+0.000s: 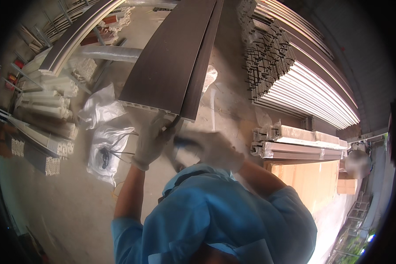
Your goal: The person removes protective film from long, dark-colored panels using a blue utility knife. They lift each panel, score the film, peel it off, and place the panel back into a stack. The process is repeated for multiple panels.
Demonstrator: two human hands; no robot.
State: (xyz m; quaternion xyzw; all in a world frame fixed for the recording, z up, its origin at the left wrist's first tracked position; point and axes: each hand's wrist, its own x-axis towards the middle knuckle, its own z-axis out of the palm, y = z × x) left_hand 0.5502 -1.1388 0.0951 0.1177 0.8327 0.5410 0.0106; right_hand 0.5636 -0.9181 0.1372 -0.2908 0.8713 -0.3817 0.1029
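A long dark brown panel with a hollow-celled end stretches away from me, its near end just beyond my hands. Along its right side runs a narrower dark length. My left hand, in a pale glove, is closed at the near right corner, with a thin black strip between its fingers. To the right, my right hand, also gloved, is smeared by motion; its fingers cannot be read. Beside its fingertips shows a dark blurred shape, and I cannot tell whether the hand holds it.
White sacks lie on the floor at left, the nearer one with black strips. Pale profiles are stacked beyond them. At right stand a large stack of long profiles, wrapped bundles and a cardboard box. A wrapped bar meets the panel's left.
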